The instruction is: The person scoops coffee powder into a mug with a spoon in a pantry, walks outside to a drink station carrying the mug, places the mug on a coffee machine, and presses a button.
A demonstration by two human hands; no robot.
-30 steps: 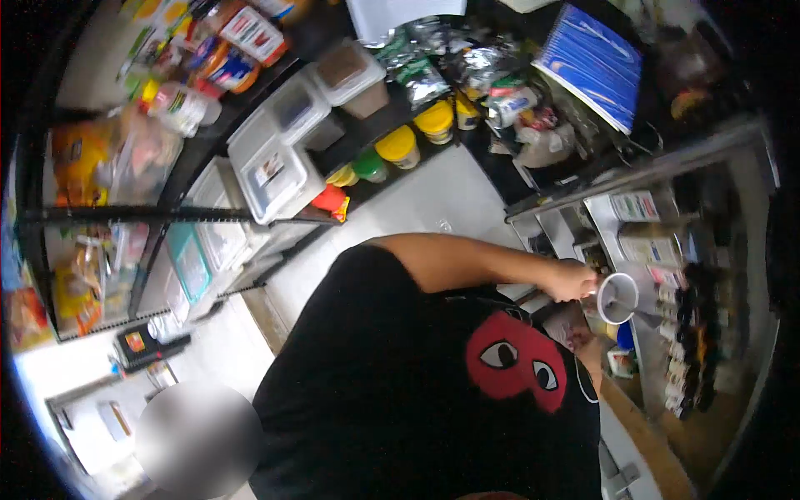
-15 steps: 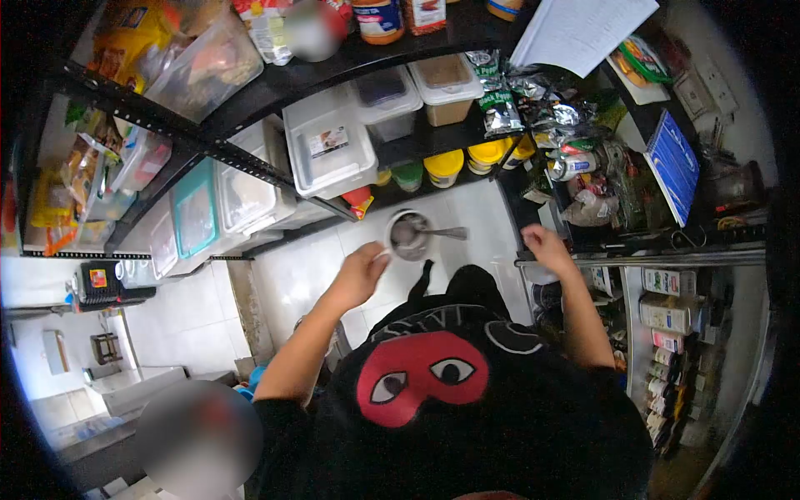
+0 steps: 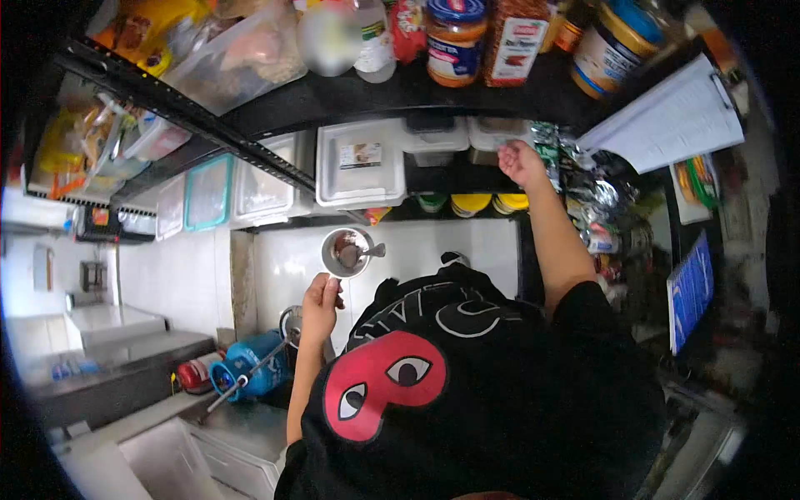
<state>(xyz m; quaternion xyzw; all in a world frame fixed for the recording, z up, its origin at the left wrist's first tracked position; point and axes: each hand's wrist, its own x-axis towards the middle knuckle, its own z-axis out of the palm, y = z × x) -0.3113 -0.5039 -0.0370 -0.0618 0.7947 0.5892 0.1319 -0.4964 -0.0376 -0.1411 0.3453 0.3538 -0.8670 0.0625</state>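
My left hand (image 3: 320, 297) is closed around the handle of a metal cup (image 3: 335, 265) held out above the floor. A spoon (image 3: 374, 251) leans inside the cup with its handle over the right rim. Some brown and white contents show at the bottom, too small to name. My right hand (image 3: 522, 163) is raised in front of the shelf with its fingers curled. It is close to a lidded plastic container (image 3: 493, 131) and to green-and-silver packets (image 3: 546, 143). Whether the fingertips touch the container I cannot tell.
On the upper shelf stand a sauce jar (image 3: 456, 46), a red pepper jar (image 3: 515, 42) and a peanut butter jar (image 3: 612, 52). A clipboard (image 3: 667, 121) juts out at right, above a blue notebook (image 3: 690, 292). A blue gas cylinder (image 3: 260, 358) stands at lower left.
My right hand has risen from low at the right to the container shelf. My left hand has moved left and down in view with the cup. The view has shifted, showing more of the upper shelf.
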